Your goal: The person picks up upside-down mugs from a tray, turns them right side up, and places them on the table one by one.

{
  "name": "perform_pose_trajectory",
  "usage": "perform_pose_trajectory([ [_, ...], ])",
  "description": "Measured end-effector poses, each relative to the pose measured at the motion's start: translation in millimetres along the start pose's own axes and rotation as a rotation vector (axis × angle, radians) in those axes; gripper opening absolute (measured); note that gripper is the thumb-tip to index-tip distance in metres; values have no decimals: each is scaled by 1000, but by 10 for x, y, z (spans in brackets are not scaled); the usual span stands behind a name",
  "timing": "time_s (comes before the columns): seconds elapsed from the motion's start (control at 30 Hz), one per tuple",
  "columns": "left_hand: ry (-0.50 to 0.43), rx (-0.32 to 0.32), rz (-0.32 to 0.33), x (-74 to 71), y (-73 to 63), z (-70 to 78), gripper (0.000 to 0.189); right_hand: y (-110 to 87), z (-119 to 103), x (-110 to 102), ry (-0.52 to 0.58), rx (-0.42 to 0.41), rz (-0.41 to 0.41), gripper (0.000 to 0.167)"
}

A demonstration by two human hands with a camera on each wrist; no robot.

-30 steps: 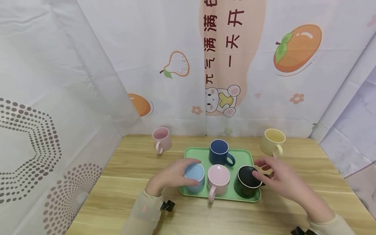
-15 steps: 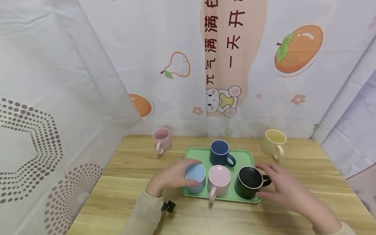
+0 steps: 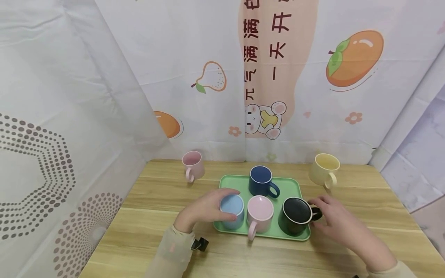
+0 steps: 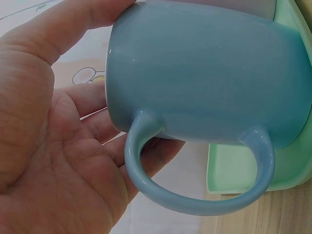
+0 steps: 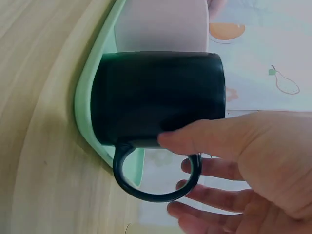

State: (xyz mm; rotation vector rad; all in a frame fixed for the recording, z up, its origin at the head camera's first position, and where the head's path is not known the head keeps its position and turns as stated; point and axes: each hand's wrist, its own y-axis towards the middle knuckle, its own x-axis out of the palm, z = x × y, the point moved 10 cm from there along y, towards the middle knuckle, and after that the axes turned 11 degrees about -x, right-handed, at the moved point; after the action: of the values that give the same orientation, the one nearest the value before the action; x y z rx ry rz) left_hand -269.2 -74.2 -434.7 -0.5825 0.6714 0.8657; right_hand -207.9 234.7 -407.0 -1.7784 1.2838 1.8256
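Note:
A green tray [image 3: 287, 187] carries several mugs. My left hand [image 3: 205, 207] is round the light blue mug [image 3: 232, 211] at the tray's left end, its thumb and fingers on either side near the rim. In the left wrist view that mug's handle [image 4: 195, 202] is free of the fingers. At the tray's right end is a black mug [image 3: 294, 220]. My right hand [image 3: 335, 220] is beside its handle [image 5: 158, 196], with the thumb across the front and the loosely bent fingers behind; no firm grip shows. A pink mug [image 3: 259, 214] stands between the two.
A dark blue mug [image 3: 260, 185] stands at the back of the tray. Behind, a second pink mug [image 3: 194, 166] is on the left of the wooden table [image 3: 149, 200] and a yellow mug [image 3: 321, 170] on the right. A printed curtain [image 3: 194, 38] hangs behind the table.
My right hand has drawn back from over the black mug's rim and come in beside its handle, the fingers nearing it. The left hand stays at the light blue mug.

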Motion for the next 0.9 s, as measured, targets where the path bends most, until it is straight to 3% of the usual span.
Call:
perform_pose_trajectory([
  [0.27,-4,11,5,-7,-10,4,79,-9,-65,-86,-67,-86,151,48],
  [0.57,-6,2,-1,5,-2,-4,79,-12,-10,-62,-102,-40,140,43],
  [0.9,-2,14,6,10,0,13,78,-16,23,-38,-120,-169,169,35],
])
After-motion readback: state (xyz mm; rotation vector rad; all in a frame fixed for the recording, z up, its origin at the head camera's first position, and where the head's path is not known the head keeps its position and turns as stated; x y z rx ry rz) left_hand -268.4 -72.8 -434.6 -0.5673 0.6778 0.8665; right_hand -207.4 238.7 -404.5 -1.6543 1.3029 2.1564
